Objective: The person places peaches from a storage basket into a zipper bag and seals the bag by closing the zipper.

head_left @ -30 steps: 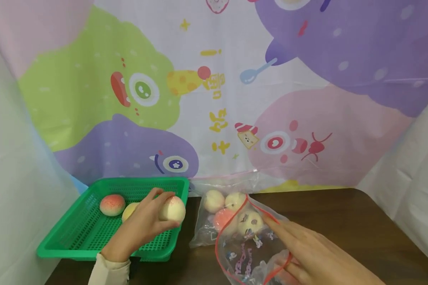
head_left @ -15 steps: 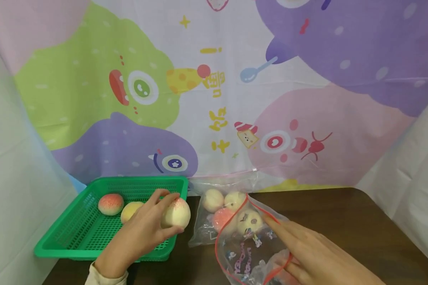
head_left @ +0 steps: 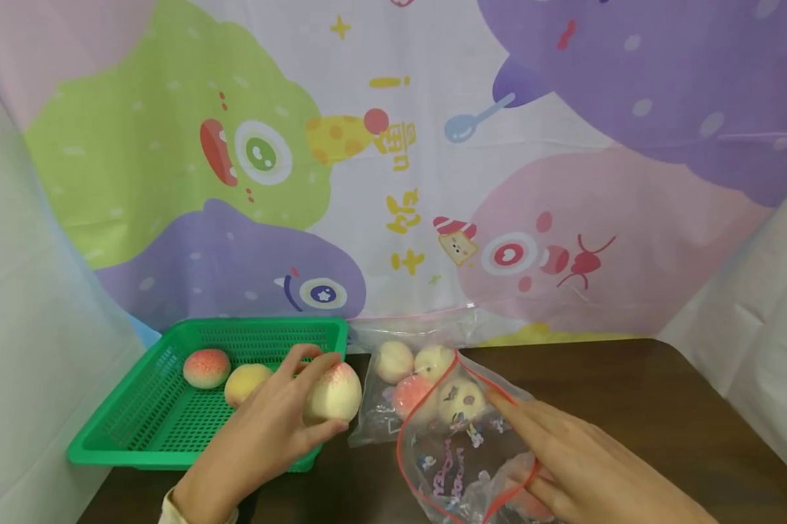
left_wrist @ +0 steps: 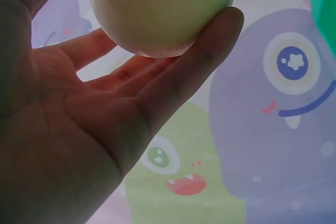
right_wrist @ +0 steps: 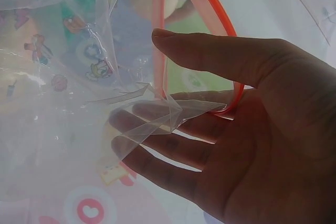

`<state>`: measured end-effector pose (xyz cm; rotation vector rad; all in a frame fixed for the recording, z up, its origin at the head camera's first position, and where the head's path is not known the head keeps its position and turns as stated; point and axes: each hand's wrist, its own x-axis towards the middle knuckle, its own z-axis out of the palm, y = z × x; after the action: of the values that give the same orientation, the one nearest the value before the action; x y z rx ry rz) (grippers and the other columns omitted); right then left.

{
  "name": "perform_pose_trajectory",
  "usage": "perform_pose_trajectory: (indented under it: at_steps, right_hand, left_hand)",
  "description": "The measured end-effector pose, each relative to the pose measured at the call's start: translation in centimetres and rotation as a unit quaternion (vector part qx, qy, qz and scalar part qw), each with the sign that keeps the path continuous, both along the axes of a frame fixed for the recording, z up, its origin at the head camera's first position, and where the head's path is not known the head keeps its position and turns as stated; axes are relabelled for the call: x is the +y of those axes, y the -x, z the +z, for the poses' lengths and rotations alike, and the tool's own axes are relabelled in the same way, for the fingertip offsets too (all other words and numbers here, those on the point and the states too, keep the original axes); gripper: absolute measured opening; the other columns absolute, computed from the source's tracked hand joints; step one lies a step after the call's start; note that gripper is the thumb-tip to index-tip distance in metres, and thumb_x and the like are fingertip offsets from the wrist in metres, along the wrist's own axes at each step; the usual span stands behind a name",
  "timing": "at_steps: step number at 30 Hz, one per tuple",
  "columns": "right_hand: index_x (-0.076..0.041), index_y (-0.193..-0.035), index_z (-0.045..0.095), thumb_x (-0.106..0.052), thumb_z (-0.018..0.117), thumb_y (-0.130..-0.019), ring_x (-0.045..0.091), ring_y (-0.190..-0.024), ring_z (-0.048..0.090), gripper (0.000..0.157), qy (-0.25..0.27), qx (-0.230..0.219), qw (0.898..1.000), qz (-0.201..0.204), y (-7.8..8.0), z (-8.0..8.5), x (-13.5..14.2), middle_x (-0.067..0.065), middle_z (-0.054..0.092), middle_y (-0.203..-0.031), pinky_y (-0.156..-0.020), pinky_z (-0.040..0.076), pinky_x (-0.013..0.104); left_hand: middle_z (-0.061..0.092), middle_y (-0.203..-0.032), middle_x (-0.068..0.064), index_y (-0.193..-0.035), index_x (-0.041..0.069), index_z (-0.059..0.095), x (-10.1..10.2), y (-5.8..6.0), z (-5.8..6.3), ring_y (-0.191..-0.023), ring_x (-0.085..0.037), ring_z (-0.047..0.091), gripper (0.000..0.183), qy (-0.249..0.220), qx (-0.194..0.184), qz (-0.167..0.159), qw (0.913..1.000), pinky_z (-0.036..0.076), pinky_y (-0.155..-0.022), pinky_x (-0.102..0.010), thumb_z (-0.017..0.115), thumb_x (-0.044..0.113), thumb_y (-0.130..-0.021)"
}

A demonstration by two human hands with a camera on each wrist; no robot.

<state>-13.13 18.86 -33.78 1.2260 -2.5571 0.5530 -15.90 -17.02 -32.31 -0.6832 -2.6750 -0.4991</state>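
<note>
L hand grips pale peach nr green basket. R hand, fingers extended, spreads mouth of clear bag. 2 peaches in basket, several in bag.

left sleeve: pale cream, partly visible; hands: bare

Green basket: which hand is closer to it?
The left. The left hand, holding a peach, is by the right side of the green basket. The right hand is farther off to the right, at the clear bag's open mouth.
</note>
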Motion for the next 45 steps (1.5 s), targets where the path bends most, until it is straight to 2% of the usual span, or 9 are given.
perform_pose_trajectory:
  at_steps: [6,11,15,18,24,27,35,40,45]
  right_hand:
    - [-0.026,-0.160,0.017,-0.017,0.078,-0.085,-0.009,-0.080,0.051,0.097,0.014,-0.061,0.998,-0.011,-0.1,0.3,-0.1,-0.015,0.042,-0.141,-0.072,0.047,0.021]
    - [-0.024,-0.160,0.017,-0.019,0.080,-0.083,-0.006,-0.092,0.053,0.100,-0.001,-0.021,1.000,-0.014,-0.1,0.0,0.0,-0.011,0.040,-0.148,-0.075,0.049,0.024]
    - [-0.011,-0.159,0.022,-0.025,0.077,-0.087,-0.007,-0.097,0.054,0.091,0.002,0.041,0.999,0.011,0.1,-0.4,0.2,0.001,0.038,-0.155,-0.083,0.048,0.023]
    - [-0.003,-0.156,0.025,-0.025,0.074,-0.090,-0.010,-0.094,0.056,0.085,0.014,0.059,0.998,0.031,0.2,-0.6,0.3,0.007,0.039,-0.154,-0.086,0.044,0.018]
    - [-0.015,-0.160,0.020,-0.012,0.080,-0.077,-0.006,-0.087,0.051,0.102,-0.004,0.025,1.000,-0.001,0.1,-0.4,0.1,-0.005,0.044,-0.144,-0.071,0.048,0.022]
    - [-0.015,-0.159,0.022,-0.011,0.081,-0.075,-0.007,-0.086,0.050,0.103,-0.006,0.028,1.000,-0.004,0.1,-0.4,0.0,-0.005,0.047,-0.140,-0.072,0.049,0.024]
    - [-0.021,-0.160,0.020,-0.015,0.081,-0.076,-0.002,-0.099,0.049,0.104,-0.016,0.035,0.999,-0.030,-0.2,-0.1,-0.4,-0.010,0.042,-0.147,-0.077,0.050,0.026]
    - [-0.021,-0.160,0.019,-0.023,0.077,-0.083,0.001,-0.121,0.049,0.097,-0.015,0.050,0.998,-0.031,-0.4,0.2,-0.6,-0.012,0.033,-0.158,-0.091,0.052,0.033]
    - [-0.020,-0.159,0.022,-0.011,0.076,-0.078,0.002,-0.105,0.053,0.098,-0.021,0.037,0.999,-0.023,-0.1,-0.6,-0.5,-0.005,0.045,-0.149,-0.079,0.053,0.028]
  left_hand:
    - [0.050,-0.126,-0.007,-0.134,0.017,0.057,0.5,-0.7,0.4,-0.082,-0.014,0.061,0.068,0.012,-0.005,0.013,0.9998,0.051,-0.062,-0.023,0.087,0.035,-0.075]
    - [0.049,-0.126,-0.006,-0.135,0.016,0.056,0.8,-1.3,0.6,-0.082,-0.014,0.060,0.070,0.016,0.014,-0.002,0.9998,0.050,-0.062,-0.021,0.088,0.033,-0.075]
    - [0.049,-0.123,-0.003,-0.136,0.014,0.057,1.0,-1.6,0.6,-0.082,-0.012,0.059,0.071,0.015,0.046,-0.022,0.9986,0.051,-0.065,-0.019,0.088,0.031,-0.074]
    - [0.049,-0.123,-0.001,-0.136,0.014,0.056,1.2,-1.9,0.6,-0.082,-0.011,0.057,0.072,0.011,0.064,-0.039,0.9971,0.051,-0.067,-0.019,0.088,0.030,-0.074]
    - [0.047,-0.126,-0.001,-0.137,0.015,0.053,1.7,-2.5,0.8,-0.081,-0.006,0.056,0.074,0.001,0.064,-0.064,0.9959,0.050,-0.068,-0.020,0.089,0.030,-0.074]
    - [0.046,-0.128,-0.002,-0.138,0.016,0.052,2.0,-3.0,0.9,-0.083,-0.007,0.058,0.075,0.004,0.071,-0.072,0.9949,0.052,-0.069,-0.022,0.088,0.031,-0.075]
    - [0.047,-0.127,-0.001,-0.137,0.015,0.052,2.7,-3.9,1.5,-0.082,-0.009,0.059,0.076,0.019,0.088,-0.089,0.9919,0.053,-0.066,-0.024,0.089,0.034,-0.073]
    - [0.046,-0.126,0.002,-0.135,0.015,0.053,3.5,-4.3,1.6,-0.085,-0.009,0.057,0.073,0.018,0.094,-0.103,0.9901,0.053,-0.068,-0.022,0.088,0.035,-0.074]
    - [0.048,-0.126,0.002,-0.138,0.016,0.051,4.3,-4.6,1.5,-0.090,-0.010,0.057,0.075,0.018,0.102,-0.126,0.9866,0.053,-0.069,-0.022,0.086,0.037,-0.075]
